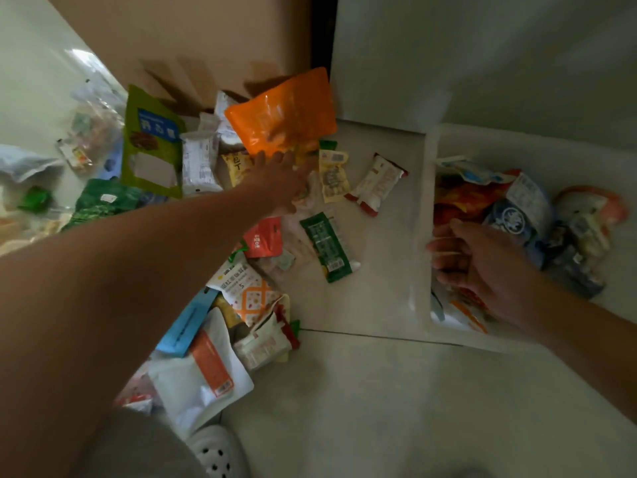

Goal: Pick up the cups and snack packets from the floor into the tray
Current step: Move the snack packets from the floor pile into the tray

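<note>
My left hand (281, 181) reaches forward over the snack pile and grips the lower edge of an orange packet (284, 112), which stands lifted above the other packets. My right hand (479, 260) hangs over the near left edge of the clear tray (425, 188), fingers loosely curled and holding nothing. The tray holds several packets, among them a blue and white one (517, 215) and an orange one (462, 198). On the floor lie a green packet (325, 248), a red and white packet (377, 184), a yellow packet (332, 175) and a tall green pouch (151, 143).
More packets are heaped along the left, including a white pouch (203, 370) and a blue one (186, 322) by my knee. A white perforated shoe (219, 453) shows at the bottom. A brown cardboard panel (193, 39) and a white wall stand behind.
</note>
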